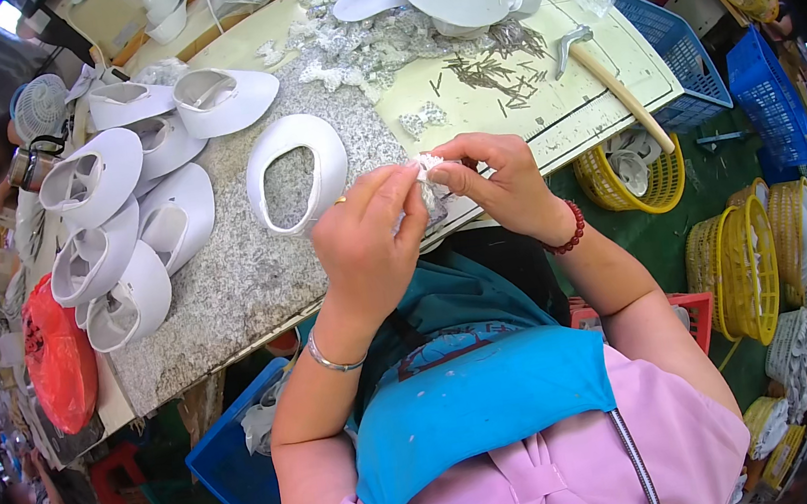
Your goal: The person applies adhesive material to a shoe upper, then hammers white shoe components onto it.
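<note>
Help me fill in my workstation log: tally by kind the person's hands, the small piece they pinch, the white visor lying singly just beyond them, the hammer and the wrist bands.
Hands (left hand, right hand): 2
Small white piece: 1
White visor: 1
Hammer: 1
Wrist bands (red bead bracelet, silver bangle): 2
Total: 7

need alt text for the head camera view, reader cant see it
A person's left hand and right hand pinch a small white piece at the edge of a worktable. On it lie white visor-shaped pieces, scattered thin dark sticks and a hammer.
</note>
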The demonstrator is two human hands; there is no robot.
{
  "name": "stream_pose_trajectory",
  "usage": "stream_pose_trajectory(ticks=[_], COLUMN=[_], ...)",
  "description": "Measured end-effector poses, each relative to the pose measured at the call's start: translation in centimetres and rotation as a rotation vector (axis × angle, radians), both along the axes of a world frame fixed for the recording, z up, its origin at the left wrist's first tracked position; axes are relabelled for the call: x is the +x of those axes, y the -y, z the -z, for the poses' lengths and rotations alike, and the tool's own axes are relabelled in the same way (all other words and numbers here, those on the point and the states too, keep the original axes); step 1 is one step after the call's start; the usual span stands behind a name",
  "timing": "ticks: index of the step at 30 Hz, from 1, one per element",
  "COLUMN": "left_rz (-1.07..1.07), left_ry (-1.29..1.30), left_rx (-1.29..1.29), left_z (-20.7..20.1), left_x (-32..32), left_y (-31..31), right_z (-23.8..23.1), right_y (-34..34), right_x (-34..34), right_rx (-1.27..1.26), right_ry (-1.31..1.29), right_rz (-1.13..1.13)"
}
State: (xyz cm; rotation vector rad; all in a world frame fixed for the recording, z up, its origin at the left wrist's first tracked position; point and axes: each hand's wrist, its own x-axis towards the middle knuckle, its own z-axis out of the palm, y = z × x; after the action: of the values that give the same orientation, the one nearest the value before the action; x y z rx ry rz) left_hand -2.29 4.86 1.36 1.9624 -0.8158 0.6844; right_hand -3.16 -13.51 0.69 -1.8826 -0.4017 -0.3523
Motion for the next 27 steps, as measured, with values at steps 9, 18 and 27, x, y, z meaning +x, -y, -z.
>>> stream_pose_trajectory(ticks=[9,18,27], left_rz=[0.055,0.022,0.026], left_ry=[-0.066,-0.031,-0.024], left_rx=[-0.062,-0.073,-0.080], left_z=[0.0,0.6,1.2], left_x=[0.0,-0.3,-0.2], left_y=[0.1,-0.2,0.4], right_z=[-1.5,-0.8,-0.5], right_y=[-0.5,-0.2,-0.3], right_x=[-0.1,-0.6,-0.6], right_rx=[-0.170,-0.136,-0.011], right_ry=[0.386,0.260,-0.117], right_rz=[0.094,-0.109,-0.052])
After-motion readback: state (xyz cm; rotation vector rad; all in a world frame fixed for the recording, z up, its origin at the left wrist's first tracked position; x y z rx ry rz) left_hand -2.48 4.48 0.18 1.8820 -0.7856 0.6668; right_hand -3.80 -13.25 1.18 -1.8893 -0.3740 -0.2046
